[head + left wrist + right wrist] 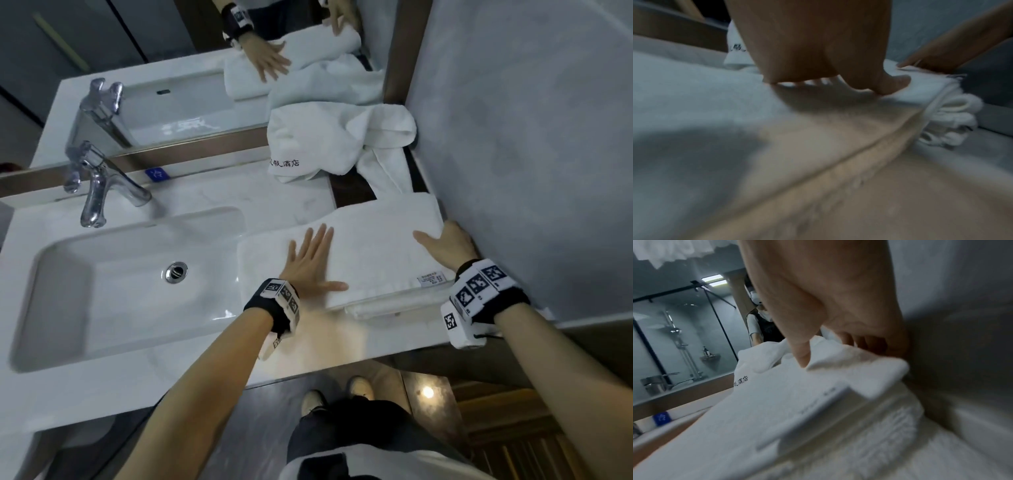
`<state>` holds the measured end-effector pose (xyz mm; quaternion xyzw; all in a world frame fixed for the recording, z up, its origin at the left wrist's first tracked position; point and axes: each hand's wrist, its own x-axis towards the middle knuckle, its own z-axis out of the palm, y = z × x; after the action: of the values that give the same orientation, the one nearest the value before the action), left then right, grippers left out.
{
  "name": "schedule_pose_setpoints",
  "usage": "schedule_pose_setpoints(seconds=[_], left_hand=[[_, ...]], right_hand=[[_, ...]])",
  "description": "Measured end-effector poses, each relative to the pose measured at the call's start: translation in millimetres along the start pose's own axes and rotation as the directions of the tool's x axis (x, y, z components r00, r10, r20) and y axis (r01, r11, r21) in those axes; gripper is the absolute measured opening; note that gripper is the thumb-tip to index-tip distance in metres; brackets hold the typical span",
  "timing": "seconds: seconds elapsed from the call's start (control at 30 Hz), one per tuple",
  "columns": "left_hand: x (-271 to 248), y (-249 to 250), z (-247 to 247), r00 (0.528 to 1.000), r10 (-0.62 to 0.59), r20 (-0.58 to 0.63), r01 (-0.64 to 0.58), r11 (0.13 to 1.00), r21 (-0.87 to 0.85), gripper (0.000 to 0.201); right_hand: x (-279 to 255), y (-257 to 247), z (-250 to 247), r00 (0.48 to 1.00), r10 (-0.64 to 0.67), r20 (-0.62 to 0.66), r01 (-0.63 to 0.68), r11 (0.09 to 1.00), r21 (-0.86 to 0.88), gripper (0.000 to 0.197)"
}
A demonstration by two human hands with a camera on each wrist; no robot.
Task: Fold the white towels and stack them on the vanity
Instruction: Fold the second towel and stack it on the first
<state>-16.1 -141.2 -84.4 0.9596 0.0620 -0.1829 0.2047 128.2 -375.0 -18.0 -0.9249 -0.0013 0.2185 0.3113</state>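
A folded white towel (373, 250) lies on the vanity (308, 346) to the right of the sink, with a small label near its front right corner. My left hand (310, 262) presses flat on its left half, fingers spread and straight. My right hand (443, 240) grips its right end against the wall. In the right wrist view the thumb (801, 353) lies on top of the towel (781, 402) and the fingers curl behind the edge. In the left wrist view the palm (818, 65) rests on the towel (694, 100). A crumpled white towel (339, 140) with black characters lies behind.
The sink basin (120, 284) and a chrome faucet (99, 185) take up the left. A mirror (171, 85) runs along the back. A grey wall (531, 154) closes off the right side, close to the towel. The counter's front edge is near my wrists.
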Motion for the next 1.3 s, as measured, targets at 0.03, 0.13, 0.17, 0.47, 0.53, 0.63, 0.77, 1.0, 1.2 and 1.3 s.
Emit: schedule_pose_setpoints(seconds=[0.03,0.13,0.17,0.47,0.53,0.63,0.77,1.0,1.2,1.3], left_hand=[[-1,-4,3,1.0,-0.011,-0.004,0.011,1.0,0.026,0.121],[-7,-21,6,1.0,-0.005,0.01,0.004,0.996,0.091,0.124],[-9,-24,5,1.0,0.003,0.014,-0.004,0.996,0.091,0.125],[-32,-52,-2,0.999,0.032,-0.01,-0.032,0.999,0.007,0.122],[-39,-59,-3,1.0,0.01,0.008,-0.01,0.999,0.046,0.125],[-41,-58,-7,0.997,-0.045,0.068,0.036,0.992,0.122,0.13],[-24,-28,-19,0.99,-0.112,0.086,0.108,0.993,0.052,0.134],[-8,26,-8,0.982,-0.156,0.109,0.138,0.978,0.156,0.144],[-17,10,-19,0.995,-0.098,0.031,0.095,0.993,0.075,0.132],[-34,-28,-35,0.982,-0.155,-0.108,0.153,0.988,-0.025,0.108]], right_hand=[[0,-1,-1,0.999,0.013,0.038,-0.012,1.0,-0.025,0.06],[-2,-2,-5,0.989,0.041,0.139,-0.038,0.999,-0.026,0.058],[-4,-4,-7,0.984,0.036,0.177,-0.04,0.999,0.023,0.053],[-48,-83,-10,0.908,-0.248,0.339,0.047,0.863,0.504,0.034],[-52,-90,-2,0.903,-0.254,0.346,0.051,0.864,0.501,0.038],[-51,-86,9,0.928,-0.21,0.308,0.067,0.907,0.415,0.043],[-41,-63,2,0.972,-0.098,0.213,0.032,0.955,0.296,0.048],[-40,-41,-18,0.983,-0.056,0.176,-0.007,0.941,0.337,0.048],[-56,-67,-16,0.958,-0.212,0.194,0.141,0.935,0.325,0.038],[-69,-91,-6,0.923,-0.304,0.236,0.229,0.927,0.298,0.04]])
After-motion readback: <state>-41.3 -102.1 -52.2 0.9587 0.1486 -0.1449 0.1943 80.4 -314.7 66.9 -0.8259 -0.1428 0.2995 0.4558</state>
